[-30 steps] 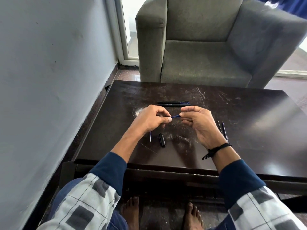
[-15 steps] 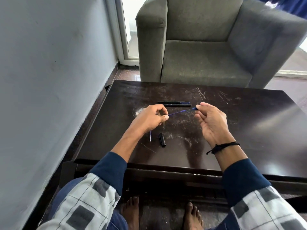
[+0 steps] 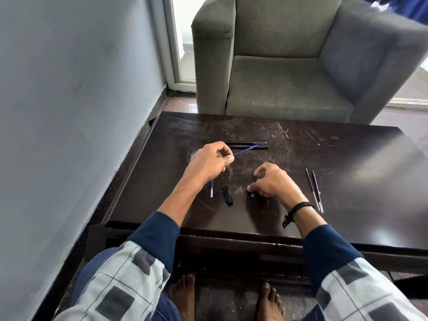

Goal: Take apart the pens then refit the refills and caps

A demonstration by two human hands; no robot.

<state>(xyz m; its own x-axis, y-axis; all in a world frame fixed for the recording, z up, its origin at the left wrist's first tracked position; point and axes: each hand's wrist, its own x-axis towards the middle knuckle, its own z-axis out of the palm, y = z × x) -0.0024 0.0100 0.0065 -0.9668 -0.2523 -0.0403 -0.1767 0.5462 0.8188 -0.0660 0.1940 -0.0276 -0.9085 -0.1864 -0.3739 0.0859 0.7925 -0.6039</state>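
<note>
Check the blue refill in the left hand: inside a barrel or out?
Out. The left hand pinches the bare blue refill by one end; no barrel surrounds it. Two black pens lie beyond.

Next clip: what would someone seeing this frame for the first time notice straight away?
The left hand, raised over the dark table, pinches a thin blue refill pointing toward two black pens lying at the far middle. The right hand is down on the table, fingertips at a small dark piece, with two more refills lying to its right.
</note>
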